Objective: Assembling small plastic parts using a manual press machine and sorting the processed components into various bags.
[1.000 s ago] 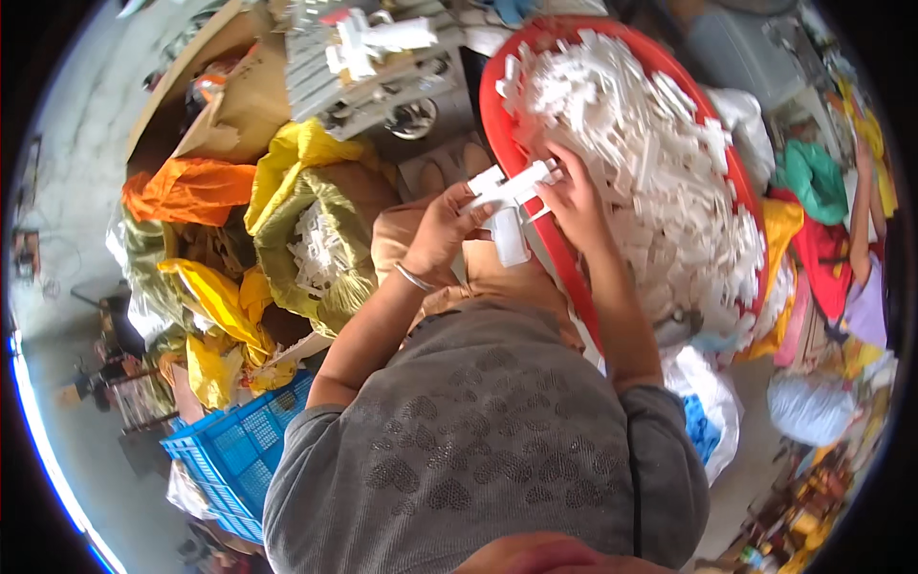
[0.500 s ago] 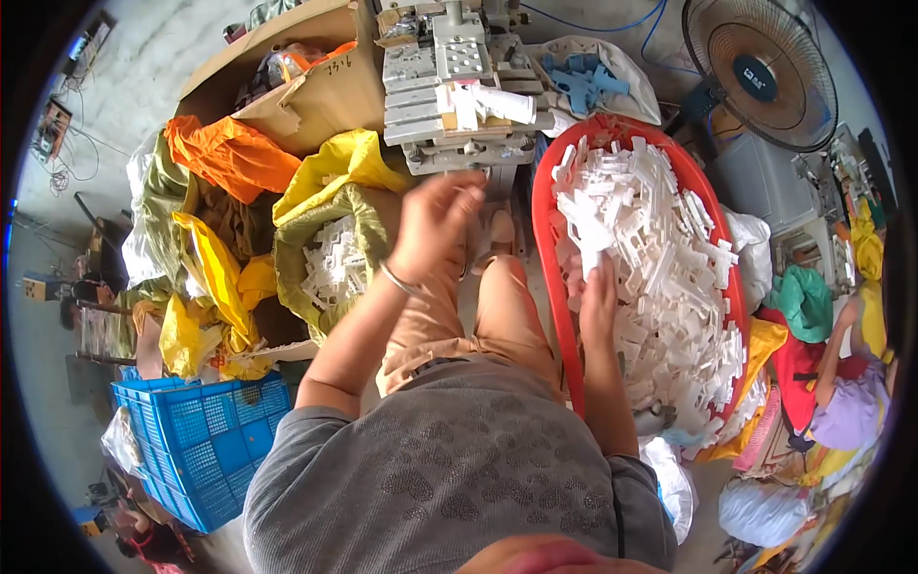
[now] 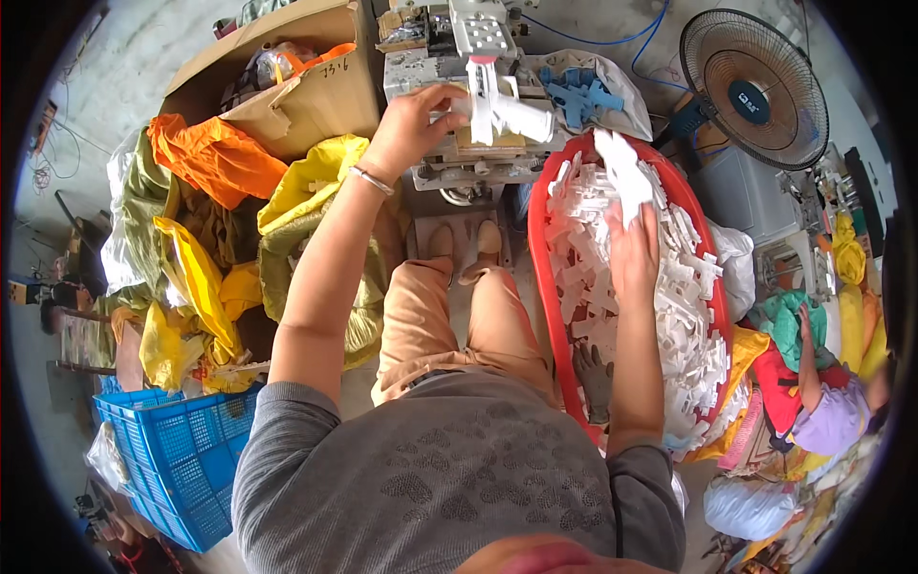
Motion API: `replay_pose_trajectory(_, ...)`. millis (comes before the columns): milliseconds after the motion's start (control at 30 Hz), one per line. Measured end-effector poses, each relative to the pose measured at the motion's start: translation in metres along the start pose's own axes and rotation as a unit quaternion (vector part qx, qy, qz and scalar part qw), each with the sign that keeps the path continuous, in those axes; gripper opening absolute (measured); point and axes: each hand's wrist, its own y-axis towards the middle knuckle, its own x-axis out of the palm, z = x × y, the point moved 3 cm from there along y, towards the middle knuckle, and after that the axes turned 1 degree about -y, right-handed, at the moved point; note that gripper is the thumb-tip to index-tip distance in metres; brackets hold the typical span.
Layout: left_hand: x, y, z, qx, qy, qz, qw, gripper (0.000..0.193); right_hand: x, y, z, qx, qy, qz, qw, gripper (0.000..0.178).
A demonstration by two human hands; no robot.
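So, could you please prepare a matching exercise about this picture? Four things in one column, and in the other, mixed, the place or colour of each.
1. left hand
2. tub
3. right hand
4. crate

A. over the loose white pieces
B. blue
C. near the grey metal machine
D. red

Pairs: 1-C, 2-D, 3-A, 4-B

Pale grey, streaked floor (image 3: 593, 21) spreads across the top of the frame, brightly lit, with a blue cable (image 3: 609, 43) looping over it. A black-caged fan (image 3: 752, 102) stands at upper right, a grey plastic bin (image 3: 741, 203) below it. An open cardboard box (image 3: 330, 100) sits at upper left, a blue lattice crate (image 3: 182, 469) at lower left.
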Motion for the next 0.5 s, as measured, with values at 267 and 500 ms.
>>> replay_pose_trajectory(267, -0.045, -0.090, -0.052, -0.138, -0.074, 0.213, 0.965, 0.026, 0.098, 0.089, 0.011, -0.228, -0.398, -0.217, 0.862, 0.041)
replay_pose_trajectory(500, -0.090, -0.231, -0.073, -0.313, 0.077, 0.228, 0.919, 0.027, 0.120, 0.110, 0.015, -0.194, -0.538, -0.342, 0.746, 0.038)
